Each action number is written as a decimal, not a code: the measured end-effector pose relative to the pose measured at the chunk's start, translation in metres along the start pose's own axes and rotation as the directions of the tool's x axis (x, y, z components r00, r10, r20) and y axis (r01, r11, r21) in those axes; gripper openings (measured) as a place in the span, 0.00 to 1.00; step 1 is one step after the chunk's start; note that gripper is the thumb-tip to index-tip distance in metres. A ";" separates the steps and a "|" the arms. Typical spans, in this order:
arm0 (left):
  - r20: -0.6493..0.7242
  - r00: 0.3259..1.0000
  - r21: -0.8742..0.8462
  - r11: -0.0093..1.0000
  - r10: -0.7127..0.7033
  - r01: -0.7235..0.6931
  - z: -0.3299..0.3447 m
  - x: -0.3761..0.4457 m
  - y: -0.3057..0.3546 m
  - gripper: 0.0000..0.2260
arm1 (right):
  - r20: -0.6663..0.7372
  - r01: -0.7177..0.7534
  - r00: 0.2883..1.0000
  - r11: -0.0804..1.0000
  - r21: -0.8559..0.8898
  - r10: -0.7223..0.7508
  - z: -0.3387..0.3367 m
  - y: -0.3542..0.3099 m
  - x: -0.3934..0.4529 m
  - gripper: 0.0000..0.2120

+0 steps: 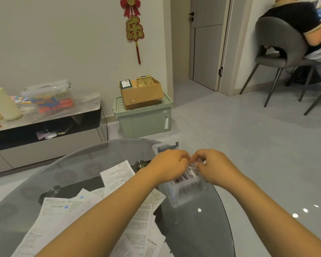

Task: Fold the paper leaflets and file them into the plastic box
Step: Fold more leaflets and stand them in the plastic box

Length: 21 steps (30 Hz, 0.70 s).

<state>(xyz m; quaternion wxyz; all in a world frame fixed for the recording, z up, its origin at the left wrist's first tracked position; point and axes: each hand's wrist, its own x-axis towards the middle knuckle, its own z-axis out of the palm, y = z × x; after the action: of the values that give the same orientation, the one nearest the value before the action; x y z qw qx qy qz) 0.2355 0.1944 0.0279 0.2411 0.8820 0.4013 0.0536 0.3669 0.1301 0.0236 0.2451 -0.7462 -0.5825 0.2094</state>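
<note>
While both hands' curled fingers meet over the plastic box (pixel 185 190) near the table (pixel 202 229) edge, what left hand (pixel 170 165) and right hand (pixel 214 167) pinch is hidden; leaflets (pixel 93 216) crowd the left

On the red and gold hanging wall ornament (pixel 134 26) ahead of me, the large gold character reads 乐, and the one at its top, cut by the frame edge, looks like 福. The white printed paper leaflets (pixel 117 175) on my round glass table (pixel 202 229) carry print too small to read.
</note>
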 end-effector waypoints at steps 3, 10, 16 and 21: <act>-0.122 0.993 -0.055 0.998 -0.002 -0.005 0.004 -0.006 0.000 0.18 | -0.003 0.025 1.000 1.000 -0.004 -0.025 -0.001 0.000 -0.004 0.16; -0.404 0.911 -0.257 0.966 -0.086 -0.022 0.003 -0.059 0.013 0.18 | -0.088 0.264 0.956 0.950 -0.169 -0.281 -0.003 -0.010 -0.031 0.17; -0.428 0.881 -0.292 0.953 -0.204 0.079 0.012 -0.135 0.011 0.15 | -0.065 0.393 0.911 0.904 -0.170 -0.408 0.008 -0.038 -0.067 0.16; -0.470 0.839 -0.279 0.948 -0.273 0.153 0.015 -0.203 0.007 0.14 | 0.013 0.470 0.882 0.878 -0.094 -0.471 0.032 -0.069 -0.103 0.15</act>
<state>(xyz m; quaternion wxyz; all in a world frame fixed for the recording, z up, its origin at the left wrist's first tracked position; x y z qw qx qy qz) 0.1085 0.0358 0.0383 0.2331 0.7528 0.5373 0.3003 0.2709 0.0479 0.0433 0.2563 -0.5942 -0.7541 0.1120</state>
